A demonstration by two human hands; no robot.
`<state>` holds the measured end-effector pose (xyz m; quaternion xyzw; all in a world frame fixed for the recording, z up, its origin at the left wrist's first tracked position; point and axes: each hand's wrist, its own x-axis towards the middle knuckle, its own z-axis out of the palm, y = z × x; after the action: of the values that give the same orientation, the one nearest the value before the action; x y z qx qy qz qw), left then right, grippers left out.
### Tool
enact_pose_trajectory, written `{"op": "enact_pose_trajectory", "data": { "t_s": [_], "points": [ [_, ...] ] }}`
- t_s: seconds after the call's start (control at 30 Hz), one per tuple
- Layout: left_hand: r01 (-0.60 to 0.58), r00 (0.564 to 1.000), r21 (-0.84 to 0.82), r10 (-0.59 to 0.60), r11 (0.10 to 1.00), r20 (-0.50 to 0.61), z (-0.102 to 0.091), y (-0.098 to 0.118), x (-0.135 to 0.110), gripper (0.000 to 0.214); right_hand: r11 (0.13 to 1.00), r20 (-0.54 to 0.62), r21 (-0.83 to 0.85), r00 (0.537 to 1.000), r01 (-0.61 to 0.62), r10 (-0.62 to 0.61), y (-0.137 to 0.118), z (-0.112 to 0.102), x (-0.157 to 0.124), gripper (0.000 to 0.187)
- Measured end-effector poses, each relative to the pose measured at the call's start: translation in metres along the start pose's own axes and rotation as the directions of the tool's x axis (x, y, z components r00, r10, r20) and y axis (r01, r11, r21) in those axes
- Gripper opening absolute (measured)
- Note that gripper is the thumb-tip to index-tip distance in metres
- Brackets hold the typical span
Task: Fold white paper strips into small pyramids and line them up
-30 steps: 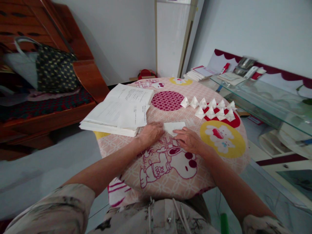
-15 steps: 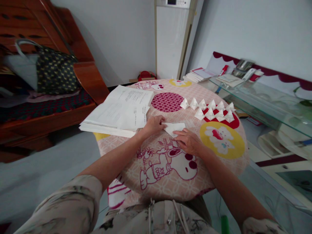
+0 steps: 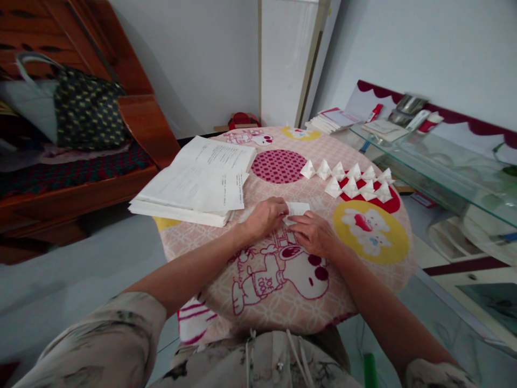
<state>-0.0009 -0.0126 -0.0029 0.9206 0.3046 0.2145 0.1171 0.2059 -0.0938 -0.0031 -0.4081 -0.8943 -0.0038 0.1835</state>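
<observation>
Head view is showing us both of our hands meeting at a small white paper slip (image 3: 299,207), which is lying on the cloth-covered round surface (image 3: 343,302) near its middle. Our left hand (image 3: 267,216) is curling its fingers at the slip's left end and partly hiding it; this grip is keeping its fingers close together, but we cannot tell whether it is pinching the paper. Our right hand (image 3: 312,234) is resting its fingers on the slip's near side, and we cannot tell whether that grip is pinching or only pressing. Beyond our left hand, an open book (image 3: 173,186) is lying with a loose printed sheet (image 3: 228,191) on its pages. Farther right, ten folded paper pyramids (image 3: 350,187) are standing in two rows, six behind four. Below our hands, a cartoon dog print (image 3: 299,272) is showing on the cloth.
</observation>
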Motion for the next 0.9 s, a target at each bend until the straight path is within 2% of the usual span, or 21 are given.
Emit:
{"op": "enact_pose_trajectory", "data": {
  "t_s": [0.1, 0.3, 0.5, 0.6, 0.73, 0.9],
  "points": [
    [-0.094, 0.991, -0.015, 0.095, 0.995, 0.091, -0.001, 0.006, -0.010, 0.022, 0.999, -0.006, -0.032, 1.000, -0.009, 0.009, 0.002, 0.000, 0.000, 0.022],
    [-0.229, 0.966, -0.055, 0.234, 0.972, 0.108, -0.005, -0.005, -0.017, 0.025, 0.988, 0.038, -0.153, 0.999, 0.005, 0.001, 0.004, -0.002, -0.003, 0.022],
    [-0.268, 0.953, -0.003, 0.266, 0.963, 0.142, -0.006, -0.003, -0.021, 0.030, 0.987, 0.069, -0.158, 0.997, -0.027, 0.039, 0.009, -0.005, -0.011, 0.025],
    [-0.278, 0.948, 0.027, 0.270, 0.960, 0.166, -0.007, 0.000, -0.022, 0.030, 0.995, 0.025, -0.079, 0.998, -0.060, 0.062, 0.022, -0.007, -0.016, 0.027],
    [-0.292, 0.942, 0.032, 0.282, 0.956, 0.185, -0.009, 0.004, -0.022, 0.030, 0.981, -0.075, 0.173, 0.991, -0.093, 0.107, 0.042, -0.011, -0.012, 0.027],
    [-0.291, 0.940, 0.031, 0.280, 0.956, 0.194, -0.010, 0.005, -0.022, 0.032, 0.896, 0.026, 0.370, 0.966, -0.247, 0.256, 0.057, -0.017, 0.013, 0.014]
  ]
}}
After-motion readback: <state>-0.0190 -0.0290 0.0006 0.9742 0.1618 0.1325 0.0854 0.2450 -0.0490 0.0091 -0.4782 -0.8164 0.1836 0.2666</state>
